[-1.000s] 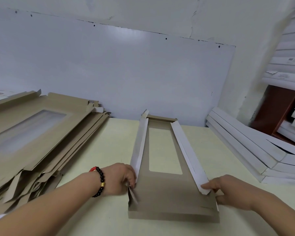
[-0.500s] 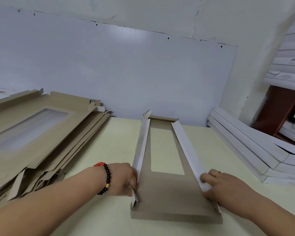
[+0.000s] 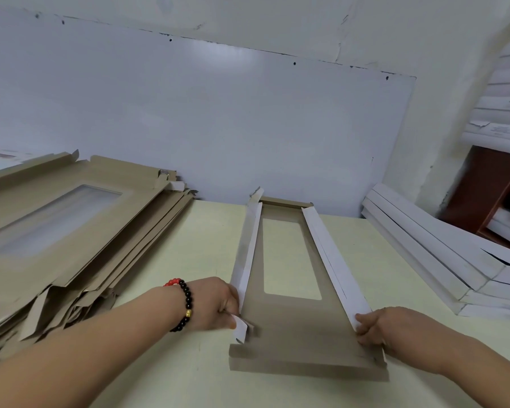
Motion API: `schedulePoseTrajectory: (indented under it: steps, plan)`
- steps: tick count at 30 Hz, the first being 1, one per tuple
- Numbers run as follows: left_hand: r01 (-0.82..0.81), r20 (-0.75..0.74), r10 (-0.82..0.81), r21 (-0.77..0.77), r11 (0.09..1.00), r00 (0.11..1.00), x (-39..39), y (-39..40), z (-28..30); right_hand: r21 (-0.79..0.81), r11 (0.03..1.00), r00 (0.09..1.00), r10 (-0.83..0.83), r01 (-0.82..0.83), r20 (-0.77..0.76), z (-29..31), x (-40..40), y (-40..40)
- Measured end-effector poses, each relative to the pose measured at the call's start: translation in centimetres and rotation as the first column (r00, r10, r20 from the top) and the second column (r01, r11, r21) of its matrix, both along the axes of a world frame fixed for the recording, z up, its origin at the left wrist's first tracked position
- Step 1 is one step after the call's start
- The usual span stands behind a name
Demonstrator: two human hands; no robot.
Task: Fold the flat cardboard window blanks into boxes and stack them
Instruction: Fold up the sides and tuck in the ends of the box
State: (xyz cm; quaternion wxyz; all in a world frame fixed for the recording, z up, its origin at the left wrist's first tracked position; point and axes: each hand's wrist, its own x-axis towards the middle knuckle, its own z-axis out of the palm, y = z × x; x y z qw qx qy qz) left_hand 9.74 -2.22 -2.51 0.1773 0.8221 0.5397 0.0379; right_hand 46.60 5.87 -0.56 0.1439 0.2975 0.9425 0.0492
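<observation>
The brown cardboard window blank with a long rectangular cut-out (image 3: 292, 328) lies lengthwise on the pale cream desk (image 3: 206, 245), its near end between the two hands. Its two long white-faced side walls are raised. The left hand (image 3: 218, 304) has its grip closed on the near end of the left wall and a small white corner tab (image 3: 242, 326); the right hand (image 3: 386, 326) has its grip pinched on the near end of the right wall.

The likely trouble lies at the near corners. If the tab is bent off its crease, or the near end flap comes up before both tabs are tucked, the corner may buckle or tear. Only the near ends are held, so the far stretches of the walls could splay outwards and the box come out skewed. Pulling harder on one side might slide the blank across the smooth desk.

A slumped heap of flat brown window blanks (image 3: 71, 231) crowds the left of the desk, near the left forearm. A stack of long white folded boxes (image 3: 442, 254) leans at the right, beside the blank's far end. The white wall (image 3: 218, 119) stands just behind the blank's far end, leaving little room to push it away.
</observation>
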Motion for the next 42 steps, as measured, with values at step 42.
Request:
schedulePoseTrajectory:
  steps: [42]
  plan:
    - [0.006,-0.068,-0.021,-0.224,0.975,0.997,0.9,0.6,1.2,-0.129,0.989,0.989,0.057,-0.074,-0.133,-0.2,0.4,0.8]
